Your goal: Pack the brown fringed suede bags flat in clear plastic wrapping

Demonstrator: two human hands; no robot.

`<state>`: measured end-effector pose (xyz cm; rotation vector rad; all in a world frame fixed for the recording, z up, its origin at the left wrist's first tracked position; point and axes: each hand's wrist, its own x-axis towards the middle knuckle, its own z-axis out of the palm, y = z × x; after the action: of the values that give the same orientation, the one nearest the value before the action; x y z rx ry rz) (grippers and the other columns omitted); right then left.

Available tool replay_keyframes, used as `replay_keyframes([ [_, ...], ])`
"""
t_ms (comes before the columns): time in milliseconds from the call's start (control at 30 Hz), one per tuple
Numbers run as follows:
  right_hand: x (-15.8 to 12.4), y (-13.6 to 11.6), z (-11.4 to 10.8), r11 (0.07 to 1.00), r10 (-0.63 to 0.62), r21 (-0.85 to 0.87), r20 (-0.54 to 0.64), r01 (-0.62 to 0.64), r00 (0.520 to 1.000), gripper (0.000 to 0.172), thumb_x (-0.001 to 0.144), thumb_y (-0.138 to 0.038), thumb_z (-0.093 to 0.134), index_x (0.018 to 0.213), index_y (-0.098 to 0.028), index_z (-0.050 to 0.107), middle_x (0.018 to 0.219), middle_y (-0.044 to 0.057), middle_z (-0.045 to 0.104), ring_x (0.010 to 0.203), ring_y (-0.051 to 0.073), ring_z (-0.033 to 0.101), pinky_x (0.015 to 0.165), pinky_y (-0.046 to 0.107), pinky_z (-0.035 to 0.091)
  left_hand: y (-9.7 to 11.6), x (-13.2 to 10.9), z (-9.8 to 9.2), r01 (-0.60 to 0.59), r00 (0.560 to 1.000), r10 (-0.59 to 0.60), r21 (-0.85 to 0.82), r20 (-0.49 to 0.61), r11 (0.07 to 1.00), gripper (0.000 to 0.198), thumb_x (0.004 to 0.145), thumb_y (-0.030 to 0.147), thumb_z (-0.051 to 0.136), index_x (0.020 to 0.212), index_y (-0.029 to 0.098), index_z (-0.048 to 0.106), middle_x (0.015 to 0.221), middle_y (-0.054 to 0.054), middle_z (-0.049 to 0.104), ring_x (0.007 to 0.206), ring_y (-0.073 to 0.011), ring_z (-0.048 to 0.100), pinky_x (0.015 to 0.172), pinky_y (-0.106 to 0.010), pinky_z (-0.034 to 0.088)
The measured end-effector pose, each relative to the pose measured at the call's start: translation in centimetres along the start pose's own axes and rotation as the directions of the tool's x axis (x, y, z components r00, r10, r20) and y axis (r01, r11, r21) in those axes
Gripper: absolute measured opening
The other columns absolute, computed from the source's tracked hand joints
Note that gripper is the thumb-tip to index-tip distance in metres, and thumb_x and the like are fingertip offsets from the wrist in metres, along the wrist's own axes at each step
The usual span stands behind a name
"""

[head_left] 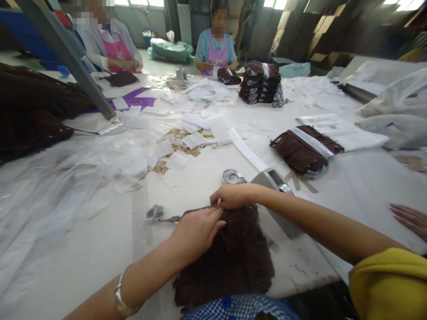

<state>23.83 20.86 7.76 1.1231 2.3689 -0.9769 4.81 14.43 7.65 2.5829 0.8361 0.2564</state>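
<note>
A dark brown fringed fabric piece (pixel 233 258) lies on the table right in front of me. My left hand (pixel 198 229) rests on its upper left part, fingers stretched toward the right hand. At the top edge, my right hand (pixel 230 195) has its fingers bent and pinched on the fabric, with a small white bit at the fingertips. A thin brown strap with a crumpled grey wrapping (pixel 155 212) sticks out to the left. Just beyond my right hand lie a coil of grey cord (pixel 232 176) and a grey dispenser-like device (pixel 273 180), partly hidden under my forearm.
A wrapped brown bundle (pixel 302 149) lies at right, and a stack of similar bundles (pixel 260 82) stands farther back. White sheets and tan tags (pixel 187 144) litter the left and middle. A metal post (pixel 66 58) rises at left. Another person's hand (pixel 410 220) rests at right; two people sit opposite.
</note>
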Motion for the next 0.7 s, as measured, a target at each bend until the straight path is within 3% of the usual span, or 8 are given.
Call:
replay_keyframes([
  [67, -0.3, 0.1, 0.3, 0.997, 0.045, -0.067, -0.063, -0.05, 0.997, 0.029, 0.087, -0.021, 0.053, 0.109, -0.018, 0.07, 0.1, 0.009, 0.074, 0.083, 0.02, 0.065, 0.068, 0.025, 0.042, 0.0, 0.9, 0.1, 0.038, 0.995, -0.04, 0.025, 0.095, 0.999, 0.039, 0.096, 0.047, 0.045, 0.118, 0.018, 0.06, 0.111, -0.01, 0.07, 0.096, -0.0276, 0.068, 0.082, -0.042, 0.055],
  [133, -0.5, 0.3, 0.3, 0.992, 0.069, -0.094, -0.147, -0.084, 0.987, 0.027, 0.087, -0.022, 0.053, 0.107, -0.018, 0.071, 0.099, 0.01, 0.074, 0.086, 0.022, 0.066, 0.069, 0.026, 0.042, 0.3, 1.3, 0.2, 0.013, 0.992, -0.023, 0.083, 0.123, 0.996, 0.048, 0.09, 0.057, 0.051, 0.114, 0.017, 0.061, 0.112, -0.013, 0.068, 0.1, -0.0316, 0.065, 0.082, -0.045, 0.054],
  [267, -0.9, 0.5, 0.1, 0.99, 0.081, -0.091, -0.261, -0.107, 0.962, 0.022, 0.088, -0.024, 0.055, 0.102, -0.016, 0.071, 0.097, 0.011, 0.074, 0.091, 0.023, 0.066, 0.074, 0.026, 0.042, 1.5, 0.8, 0.0, -0.078, 0.982, 0.052, 0.136, 0.183, 0.988, 0.022, 0.086, 0.04, 0.062, 0.094, 0.02, 0.065, 0.102, -0.009, 0.068, 0.095, -0.0285, 0.064, 0.078, -0.038, 0.05],
  [333, -1.0, 0.2, 0.3, 0.991, 0.076, -0.091, -0.259, -0.103, 0.963, 0.021, 0.088, -0.026, 0.057, 0.1, -0.016, 0.071, 0.097, 0.01, 0.074, 0.091, 0.022, 0.065, 0.073, 0.026, 0.042, 1.9, 0.4, -0.5, -0.105, 0.953, 0.092, 0.03, 0.29, 0.994, 0.016, 0.087, 0.036, 0.061, 0.088, 0.021, 0.064, 0.09, -0.006, 0.069, 0.084, -0.0236, 0.065, 0.072, -0.032, 0.049],
  [433, -1.1, -0.5, 0.8, 0.992, 0.064, -0.092, -0.22, -0.086, 0.973, 0.019, 0.087, -0.028, 0.061, 0.099, -0.018, 0.071, 0.097, 0.009, 0.074, 0.09, 0.021, 0.066, 0.071, 0.024, 0.042, 1.6, 0.4, -1.4, -0.075, 0.861, 0.185, -0.242, 0.474, 0.967, 0.023, 0.092, 0.043, 0.054, 0.092, 0.022, 0.064, 0.079, -0.001, 0.069, 0.071, -0.0176, 0.064, 0.064, -0.026, 0.047],
  [500, -1.1, -0.8, 1.2, 0.991, 0.072, -0.096, -0.229, -0.096, 0.971, 0.02, 0.089, -0.027, 0.058, 0.101, -0.017, 0.07, 0.098, 0.01, 0.073, 0.09, 0.022, 0.066, 0.07, 0.025, 0.042, 1.0, 0.8, -1.5, 0.019, 0.893, 0.114, -0.289, 0.436, 0.957, 0.028, 0.097, 0.041, 0.044, 0.096, 0.022, 0.064, 0.083, -0.001, 0.07, 0.073, -0.0168, 0.065, 0.066, -0.026, 0.048],
  [600, -1.1, -0.8, 1.3, 0.988, 0.087, -0.102, -0.261, -0.117, 0.961, 0.024, 0.092, -0.026, 0.052, 0.108, -0.016, 0.068, 0.104, 0.014, 0.072, 0.092, 0.024, 0.066, 0.07, 0.027, 0.043, 0.4, 1.7, -1.0, 0.108, 0.963, -0.076, -0.113, 0.259, 0.988, 0.027, 0.096, 0.028, 0.041, 0.093, 0.02, 0.067, 0.094, -0.006, 0.072, 0.084, -0.0211, 0.067, 0.074, -0.03, 0.049],
  [700, -1.4, -0.5, 1.1, 0.989, 0.079, -0.1, -0.278, -0.111, 0.957, 0.024, 0.091, -0.028, 0.054, 0.109, -0.017, 0.067, 0.106, 0.013, 0.072, 0.093, 0.024, 0.066, 0.07, 0.026, 0.043, 0.6, 2.6, -0.7, -0.025, 0.943, 0.041, -0.053, 0.329, 0.998, 0.021, 0.089, 0.02, 0.049, 0.087, 0.021, 0.07, 0.097, -0.006, 0.073, 0.088, -0.0229, 0.067, 0.08, -0.032, 0.05],
])
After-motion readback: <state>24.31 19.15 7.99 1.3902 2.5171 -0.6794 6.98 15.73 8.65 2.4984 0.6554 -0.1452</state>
